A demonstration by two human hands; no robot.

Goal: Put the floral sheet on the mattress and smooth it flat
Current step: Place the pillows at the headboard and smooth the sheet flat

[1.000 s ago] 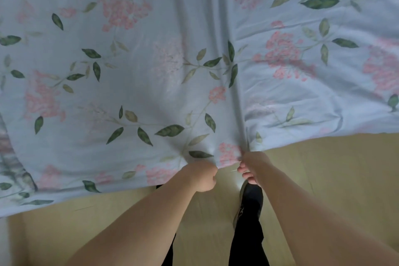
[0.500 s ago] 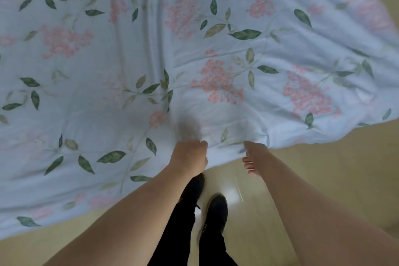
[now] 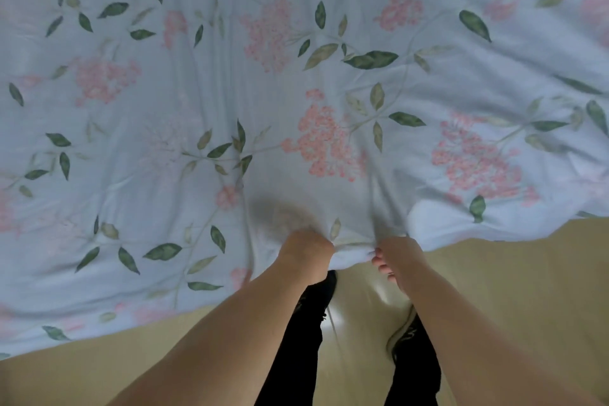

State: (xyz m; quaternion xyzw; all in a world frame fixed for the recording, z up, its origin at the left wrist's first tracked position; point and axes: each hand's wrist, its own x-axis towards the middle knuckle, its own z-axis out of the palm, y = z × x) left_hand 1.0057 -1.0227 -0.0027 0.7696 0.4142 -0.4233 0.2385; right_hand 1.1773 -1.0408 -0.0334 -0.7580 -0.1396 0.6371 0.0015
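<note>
Both hands pinch the near hem of the floral sheet point(image 3: 296, 102), left hand point(image 3: 304, 252) and right hand point(image 3: 400, 257) close together; the sheet spreads away ahead of them, so any pull comes back toward the person

**Pale blue, pink blooms, green leaves**

The floral sheet point(image 3: 296, 92) is a soft pale blue, scattered with clusters of small pink blossoms, some vivid, some washed out to a faint blush. Dark green leaves sit on thin grey-green stems, mixed with paler olive and beige ones. Below it the floor point(image 3: 510, 290) is a warm yellowish tan with a white glare. The trousers point(image 3: 296, 356) are black, the shoes point(image 3: 403, 336) dark with light trim.
</note>
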